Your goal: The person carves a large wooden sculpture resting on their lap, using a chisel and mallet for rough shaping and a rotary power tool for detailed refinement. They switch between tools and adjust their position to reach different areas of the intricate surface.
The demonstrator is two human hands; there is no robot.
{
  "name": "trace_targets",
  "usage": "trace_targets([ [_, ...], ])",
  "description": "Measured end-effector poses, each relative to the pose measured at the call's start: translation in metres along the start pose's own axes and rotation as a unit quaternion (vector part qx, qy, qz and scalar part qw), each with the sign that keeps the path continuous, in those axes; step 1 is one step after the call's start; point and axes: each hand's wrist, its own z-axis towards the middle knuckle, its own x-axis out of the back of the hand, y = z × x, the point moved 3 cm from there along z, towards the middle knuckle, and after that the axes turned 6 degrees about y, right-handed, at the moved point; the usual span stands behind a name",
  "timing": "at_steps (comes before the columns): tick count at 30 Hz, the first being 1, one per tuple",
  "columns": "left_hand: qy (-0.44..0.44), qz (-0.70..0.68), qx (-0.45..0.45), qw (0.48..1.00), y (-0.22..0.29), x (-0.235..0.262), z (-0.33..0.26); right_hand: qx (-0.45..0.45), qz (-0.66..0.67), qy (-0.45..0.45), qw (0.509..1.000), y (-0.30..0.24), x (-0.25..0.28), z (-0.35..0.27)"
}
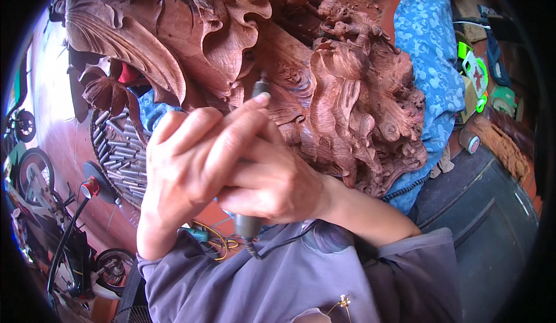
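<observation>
My left hand [185, 155] and my right hand [278, 178] are clasped together around a rotary carving tool [248, 226]. Its dark grey body sticks out below my fingers, with a coiled black cord running from the end. The narrow front of the tool points away from me, and one fingertip lies along it. The bit is close to the carved wooden sculpture [353, 91]; contact cannot be made out. Reddish-brown, the carving is covered in deep folds, petals and figures. Overlapping fingers hide the middle of the tool.
On the left, beside my hand, is a round container of many metal bits [119, 155]. Blue patterned cloth [431, 62] covers legs around the carving. A dark panel [480, 224] lies at right, near a small can [470, 142]. Motorbikes [43, 190] stand far left.
</observation>
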Motion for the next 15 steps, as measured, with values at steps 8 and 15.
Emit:
trace_targets([
  [8, 0.005, 0.002, -0.038, 0.999, 0.000, -0.006, -0.006, -0.008, 0.003, -0.023, 1.000, -0.004, 0.004, -0.003],
  [15, 0.011, 0.001, -0.034, 0.999, -0.003, -0.003, -0.009, 0.012, -0.018, -0.032, 0.999, -0.003, 0.001, -0.001],
])
